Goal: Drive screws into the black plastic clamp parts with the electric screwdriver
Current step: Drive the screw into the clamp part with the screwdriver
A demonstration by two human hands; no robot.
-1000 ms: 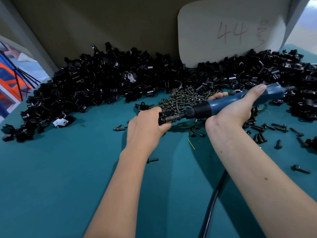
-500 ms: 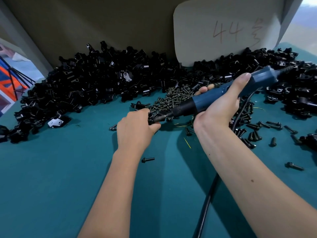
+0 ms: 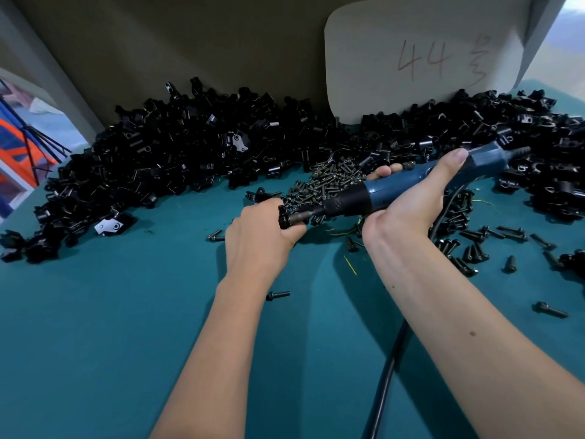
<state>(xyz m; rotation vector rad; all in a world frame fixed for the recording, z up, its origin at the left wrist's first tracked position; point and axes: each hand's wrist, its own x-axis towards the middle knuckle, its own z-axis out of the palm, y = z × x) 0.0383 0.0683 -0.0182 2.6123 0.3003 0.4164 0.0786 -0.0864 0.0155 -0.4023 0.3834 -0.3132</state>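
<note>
The right hand (image 3: 408,204) grips the blue electric screwdriver (image 3: 411,185), its metal bit meeting a small black clamp part (image 3: 283,217) that the left hand (image 3: 262,236) holds curled near the desk's (image 3: 95,327) middle. Glossy black clamp parts (image 3: 190,153) heap along the far edge; dark screws (image 3: 329,182) lie beside. The teal near side lies flat and smooth.

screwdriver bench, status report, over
Left hand grips a clamp part. Right hand grips the electric screwdriver, bit at the part. Nothing in the way.
</note>
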